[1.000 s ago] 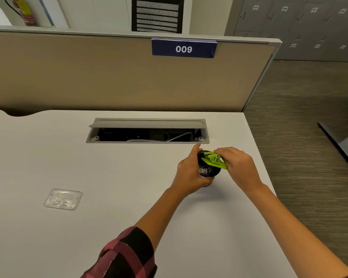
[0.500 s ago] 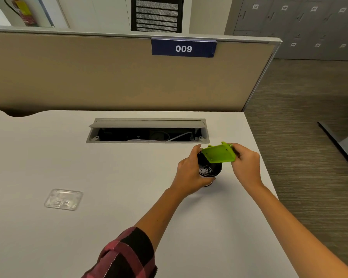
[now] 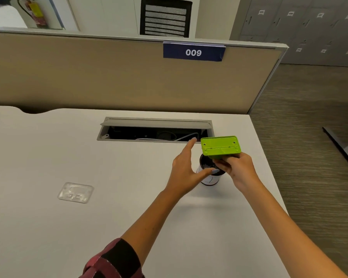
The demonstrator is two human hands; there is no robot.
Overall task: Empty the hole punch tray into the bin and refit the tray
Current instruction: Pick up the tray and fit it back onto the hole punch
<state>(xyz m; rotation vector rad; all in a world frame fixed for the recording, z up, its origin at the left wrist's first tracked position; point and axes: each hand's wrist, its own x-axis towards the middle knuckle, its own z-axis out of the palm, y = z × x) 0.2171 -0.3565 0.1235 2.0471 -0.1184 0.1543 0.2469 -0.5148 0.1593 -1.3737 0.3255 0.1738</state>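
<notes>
- The green hole punch (image 3: 220,147) was held just above the mouth of the small bin (image 3: 209,173), its flat underside turned toward the camera.
- The right hand (image 3: 236,170) had its fingers closed round the punch's lower edge.
- The left hand (image 3: 186,169) was spread open just left of the bin, gripping nothing; whether it touched the bin was unclear.
- Judged step: emptying over the bin; next, the clear tray (image 3: 75,192), lying well left of the bin, would need fetching and refitting.
- The bin's contents were hidden.
</notes>
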